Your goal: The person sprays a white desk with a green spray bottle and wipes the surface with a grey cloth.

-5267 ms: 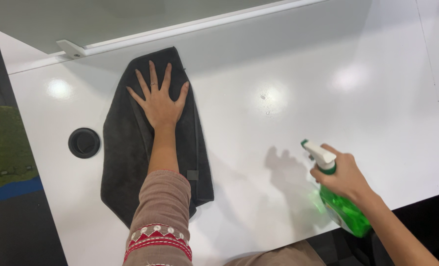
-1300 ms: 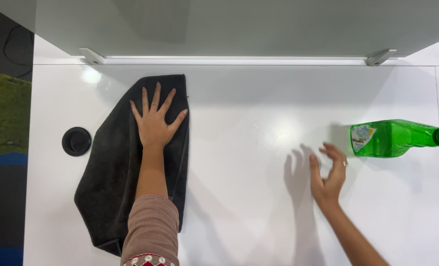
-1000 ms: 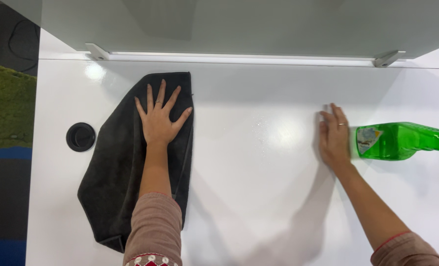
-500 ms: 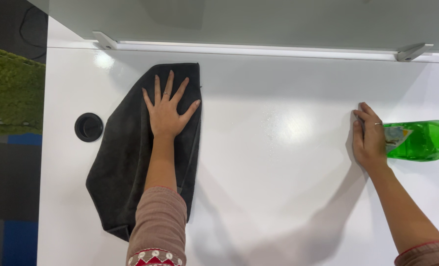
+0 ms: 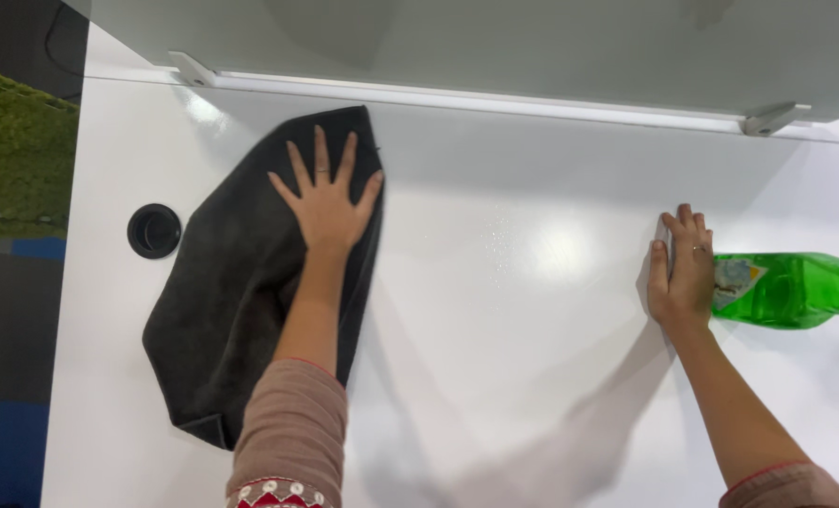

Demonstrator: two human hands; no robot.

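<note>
Your left hand [image 5: 327, 202] lies flat with fingers splayed wide on a dark, soft, nappy cloth [image 5: 240, 310] rumpled across the left half of the frame, gripping nothing. Your right hand [image 5: 683, 273], fingers straight and together, rests open on the glossy white tabletop [image 5: 532, 376], its edge touching a translucent green plastic spray bottle [image 5: 796, 290] lying on its side at right. A round black grommet [image 5: 154, 230] sits left of the cloth.

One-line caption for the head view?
Left hand spread on dark cloth; right hand flat beside green bottle.
</note>
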